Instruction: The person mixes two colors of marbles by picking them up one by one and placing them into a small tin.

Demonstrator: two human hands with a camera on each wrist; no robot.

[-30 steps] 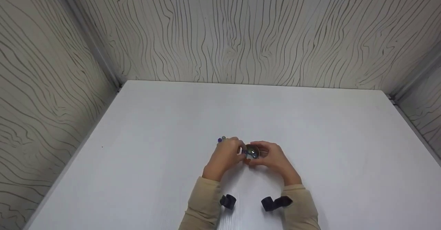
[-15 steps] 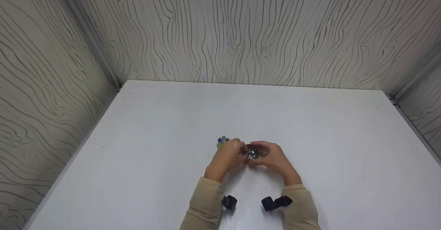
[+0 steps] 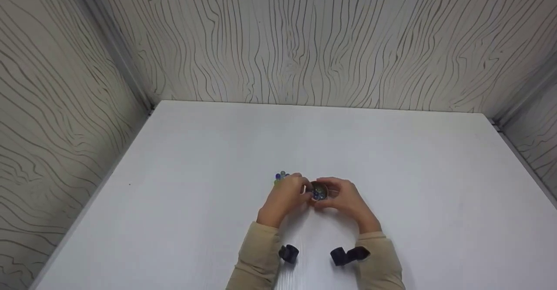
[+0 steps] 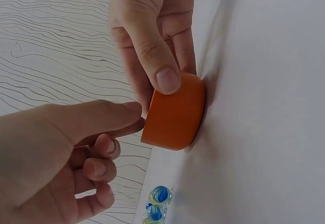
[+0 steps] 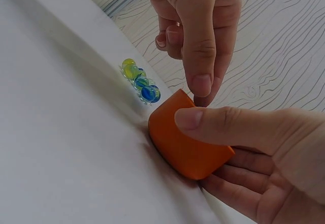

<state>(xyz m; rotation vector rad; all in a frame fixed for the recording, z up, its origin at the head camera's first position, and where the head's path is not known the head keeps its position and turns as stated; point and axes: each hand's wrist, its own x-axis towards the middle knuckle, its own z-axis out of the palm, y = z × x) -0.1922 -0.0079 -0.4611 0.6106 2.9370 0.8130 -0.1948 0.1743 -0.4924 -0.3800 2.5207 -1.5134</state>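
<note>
A small orange bowl [image 4: 175, 117] stands on the white table, with several blue and greenish glass marbles [image 3: 319, 193] inside it, seen from the head view. My right hand [image 3: 346, 198] grips the bowl from the right, thumb on its near side and fingers on the far side. At the bowl's left rim is my left hand [image 3: 285, 198], its thumb and index finger stretched out and close together, the other fingers loosely curled. No marble shows between those fingertips. Beyond the left hand lies a cluster of blue, green and yellow marbles [image 5: 141, 83], partly hidden in the head view.
The white tabletop [image 3: 196, 172] spreads around both hands. Wood-grain patterned panels [image 3: 287, 42] border it at the back and the sides. Dark camera mounts [image 3: 289, 254] stick out from both sleeves, low over the table.
A dark blue marble at the left fingertips has gone from there, and the marbles in the bowl now show more clearly. The left hand shifts only slightly; the right hand keeps its place.
</note>
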